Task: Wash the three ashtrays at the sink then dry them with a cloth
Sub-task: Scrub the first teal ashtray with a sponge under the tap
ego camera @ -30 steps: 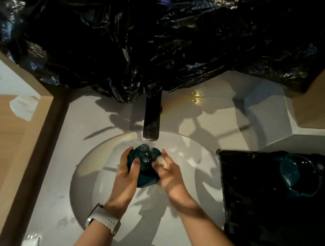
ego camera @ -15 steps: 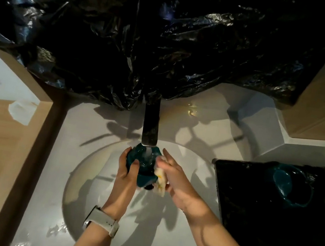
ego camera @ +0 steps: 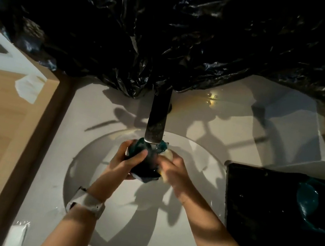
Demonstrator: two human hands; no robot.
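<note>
The left hand (ego camera: 123, 162) grips a dark teal glass ashtray (ego camera: 145, 163) under the dark metal tap (ego camera: 157, 119), over the back of the white round sink (ego camera: 96, 219). The right hand (ego camera: 174, 171) pinches a pale yellow sponge (ego camera: 168, 154) against its side. The ashtray looks tipped on edge, its hollow apparently facing the stream; no clear long axis shows. Best to turn it slowly, scrubbing every notch, grip firm since wet glass slips. Another teal ashtray (ego camera: 306, 202) lies on the black tray (ego camera: 262, 205) at the table's right edge.

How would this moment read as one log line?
stage: washing | left hand: grips teal ashtray under faucet | right hand: rubs it with sponge
</note>
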